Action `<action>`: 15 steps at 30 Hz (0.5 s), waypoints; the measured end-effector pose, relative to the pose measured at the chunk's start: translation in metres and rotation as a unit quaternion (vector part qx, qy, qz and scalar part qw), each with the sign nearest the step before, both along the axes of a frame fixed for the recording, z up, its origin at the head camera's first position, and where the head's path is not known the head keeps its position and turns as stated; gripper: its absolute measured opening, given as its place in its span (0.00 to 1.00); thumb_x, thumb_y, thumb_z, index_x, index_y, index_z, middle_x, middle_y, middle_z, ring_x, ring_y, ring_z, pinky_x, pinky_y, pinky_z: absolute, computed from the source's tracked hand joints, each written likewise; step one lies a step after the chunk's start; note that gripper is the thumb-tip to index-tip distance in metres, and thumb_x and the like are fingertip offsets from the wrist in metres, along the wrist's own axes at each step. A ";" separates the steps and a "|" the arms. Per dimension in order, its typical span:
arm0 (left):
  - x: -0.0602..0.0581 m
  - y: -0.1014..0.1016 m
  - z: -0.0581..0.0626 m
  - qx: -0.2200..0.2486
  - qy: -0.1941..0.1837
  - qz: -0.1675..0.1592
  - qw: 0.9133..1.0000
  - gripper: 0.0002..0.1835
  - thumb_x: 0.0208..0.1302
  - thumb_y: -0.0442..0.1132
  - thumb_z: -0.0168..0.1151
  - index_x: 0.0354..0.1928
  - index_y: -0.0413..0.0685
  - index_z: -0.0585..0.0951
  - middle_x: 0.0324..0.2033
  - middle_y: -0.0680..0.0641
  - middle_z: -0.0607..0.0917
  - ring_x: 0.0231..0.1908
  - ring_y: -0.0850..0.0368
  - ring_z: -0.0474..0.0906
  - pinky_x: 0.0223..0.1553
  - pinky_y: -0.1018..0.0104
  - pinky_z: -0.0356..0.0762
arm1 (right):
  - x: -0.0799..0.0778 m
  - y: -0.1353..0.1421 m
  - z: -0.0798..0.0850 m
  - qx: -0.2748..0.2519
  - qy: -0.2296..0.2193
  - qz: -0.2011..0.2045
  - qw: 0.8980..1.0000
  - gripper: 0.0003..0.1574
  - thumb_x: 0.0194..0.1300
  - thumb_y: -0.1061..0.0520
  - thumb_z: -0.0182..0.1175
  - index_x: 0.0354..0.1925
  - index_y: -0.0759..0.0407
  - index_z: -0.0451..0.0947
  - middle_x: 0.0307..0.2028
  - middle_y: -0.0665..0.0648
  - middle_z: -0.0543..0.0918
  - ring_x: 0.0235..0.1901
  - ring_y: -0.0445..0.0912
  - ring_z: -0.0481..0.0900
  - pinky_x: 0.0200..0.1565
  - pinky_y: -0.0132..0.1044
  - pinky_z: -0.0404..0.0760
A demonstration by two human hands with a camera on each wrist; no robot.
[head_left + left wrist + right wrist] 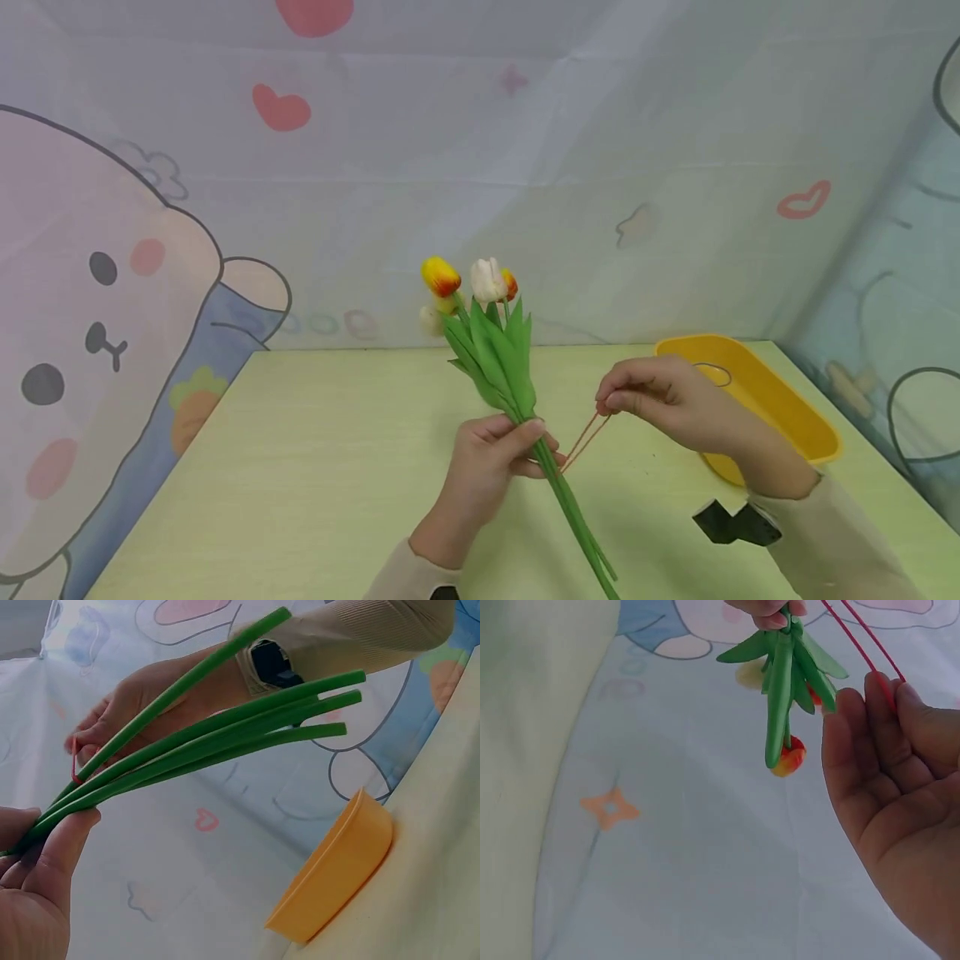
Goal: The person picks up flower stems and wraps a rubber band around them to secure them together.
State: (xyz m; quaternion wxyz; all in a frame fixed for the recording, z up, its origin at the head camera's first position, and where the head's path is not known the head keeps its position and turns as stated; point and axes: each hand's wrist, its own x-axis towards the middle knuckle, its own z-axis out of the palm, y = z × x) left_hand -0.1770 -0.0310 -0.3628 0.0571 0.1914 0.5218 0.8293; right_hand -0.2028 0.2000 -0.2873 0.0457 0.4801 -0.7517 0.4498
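My left hand (487, 458) grips a bunch of artificial tulips (504, 354) by the stems, just below the leaves. Yellow-orange and white blooms point up and away in the head view. From the stems, a red rubber band (585, 442) stretches as a taut loop of two strands to my right hand (675, 404), which pinches its far end between thumb and fingers. In the left wrist view the green stems (225, 727) fan out past the left thumb, with the red band beside them. The right wrist view shows the strands pulled tight to the fingertips (881, 682).
A yellow plastic tray (813, 433) stands at the right of the pale table (300, 467), with a thin loop (723, 375) in it. Behind the table hangs a cartoon-printed cloth (420, 133), which also covers the right side.
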 end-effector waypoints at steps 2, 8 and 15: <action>-0.002 -0.005 0.001 0.006 0.006 -0.013 1.000 0.08 0.66 0.31 0.59 0.33 0.35 0.84 0.24 0.51 0.86 0.27 0.56 0.86 0.33 0.62 0.86 | -0.001 0.005 -0.001 -0.016 -0.021 0.039 0.999 0.12 0.67 0.73 0.52 0.39 0.61 0.79 0.33 0.51 0.83 0.34 0.42 0.79 0.39 0.30 0.83; -0.007 -0.020 0.005 0.027 0.024 -0.085 0.996 0.13 0.67 0.30 0.56 0.32 0.52 0.87 0.24 0.52 0.85 0.25 0.59 0.85 0.30 0.67 0.86 | 0.000 0.012 -0.004 -0.069 -0.074 0.177 0.979 0.14 0.68 0.76 0.47 0.42 0.63 0.76 0.33 0.56 0.78 0.33 0.47 0.74 0.32 0.37 0.78; -0.009 -0.033 0.007 0.062 0.023 -0.185 0.981 0.06 0.66 0.39 0.61 0.36 0.53 0.87 0.26 0.54 0.85 0.26 0.63 0.84 0.31 0.71 0.84 | -0.002 0.015 0.001 -0.046 -0.053 0.237 0.969 0.14 0.65 0.79 0.47 0.41 0.67 0.72 0.29 0.58 0.71 0.30 0.47 0.69 0.28 0.39 0.73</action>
